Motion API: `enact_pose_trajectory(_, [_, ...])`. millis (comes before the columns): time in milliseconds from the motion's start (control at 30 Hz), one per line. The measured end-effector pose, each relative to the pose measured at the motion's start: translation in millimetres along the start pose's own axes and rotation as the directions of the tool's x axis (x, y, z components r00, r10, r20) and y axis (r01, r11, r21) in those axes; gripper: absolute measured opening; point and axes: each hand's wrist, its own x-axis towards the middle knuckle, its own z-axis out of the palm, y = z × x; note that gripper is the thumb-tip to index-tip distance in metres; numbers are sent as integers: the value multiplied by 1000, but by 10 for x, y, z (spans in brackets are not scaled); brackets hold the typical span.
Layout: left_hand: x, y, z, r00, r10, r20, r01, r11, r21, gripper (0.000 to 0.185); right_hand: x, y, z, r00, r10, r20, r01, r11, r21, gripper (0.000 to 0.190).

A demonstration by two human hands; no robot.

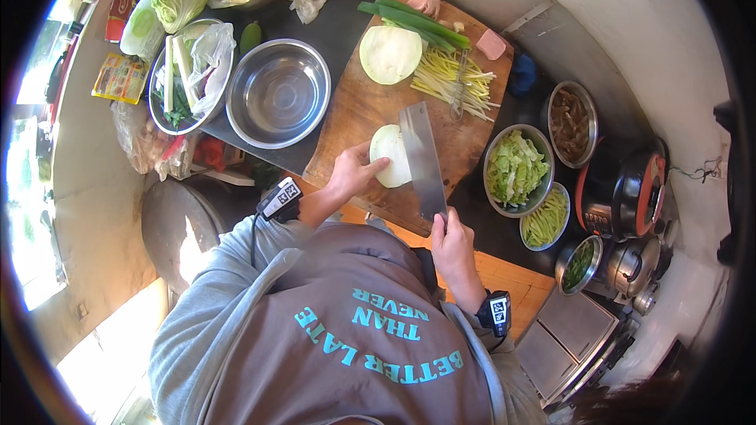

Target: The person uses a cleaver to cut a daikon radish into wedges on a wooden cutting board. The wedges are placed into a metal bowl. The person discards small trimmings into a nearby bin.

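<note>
My right hand [453,245] grips the handle of a wide cleaver [424,159], whose blade stands at the right side of a pale, rounded vegetable piece [390,156]. My left hand [353,172] holds that piece from the left on the wooden cutting board [348,124], thumb on top of it. Farther up the board lies a larger pale cut vegetable piece [390,55]. Beside it are a heap of thin yellow-green stalks [452,82] with a wire tool on top, long green onion leaves [419,23] and pink meat pieces [491,45].
Left of the board stands a steel bowl [279,93], with a bowl of vegetables and a plastic bag [155,85] beyond. At the right are bowls of chopped cabbage [515,170], green strips [544,218], brown food [570,125] and chopped greens [580,265], near a black-and-red electric cooker [626,189].
</note>
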Motion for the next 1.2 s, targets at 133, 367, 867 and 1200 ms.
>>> enact_pose_trajectory(133, [-2,60,-10,1000,6,10,-6,999,38,50,-31,-43,51,999,6,36,-5,1000,-31,15])
enact_pose_trajectory(367, [49,41,3,998,38,46,-41,997,65,47,47,-94,137,991,82,106,-63,984,-169,21])
enact_pose_trajectory(867, [-29,-318,-311,994,11,-104,-4,998,69,53,408,229,459,999,5,54,2,994,-112,21])
enact_pose_trajectory(1200, [37,-348,-280,998,15,-64,-13,999,38,38,35,47,130,995,16,96,-20,999,41,20])
